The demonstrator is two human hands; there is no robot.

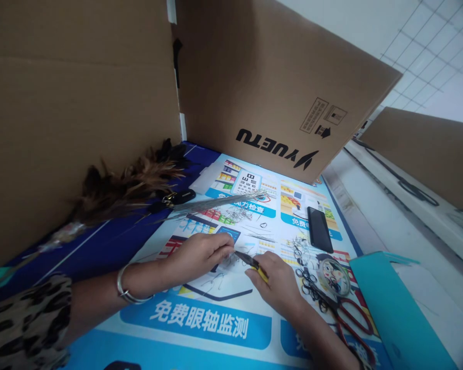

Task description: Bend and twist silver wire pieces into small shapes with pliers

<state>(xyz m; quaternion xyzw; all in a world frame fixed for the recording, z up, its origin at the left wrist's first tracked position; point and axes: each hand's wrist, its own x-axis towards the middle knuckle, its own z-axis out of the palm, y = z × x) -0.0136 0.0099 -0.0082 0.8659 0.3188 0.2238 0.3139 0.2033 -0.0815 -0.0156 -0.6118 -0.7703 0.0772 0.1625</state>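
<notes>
My right hand (280,282) is wrapped round pliers (248,258) with dark jaws and yellow handles. The plier tips point left and meet the fingertips of my left hand (206,252). That hand is closed in a pinch; whatever lies between its fingers is too small to make out, possibly thin wire. Just beyond the hands lies a bundle of long straight wires (226,200), with a loose heap of short bent wire pieces (235,215) beside it. Right of the pliers is a cluster of small dark rings (310,282).
A black phone (319,229), a small round clear dish (334,276), red-handled scissors (355,316) and a teal box (405,313) are on the right. A feather duster (131,182) and black key fob (184,196) lie left. Cardboard walls (270,87) enclose the printed mat (200,321).
</notes>
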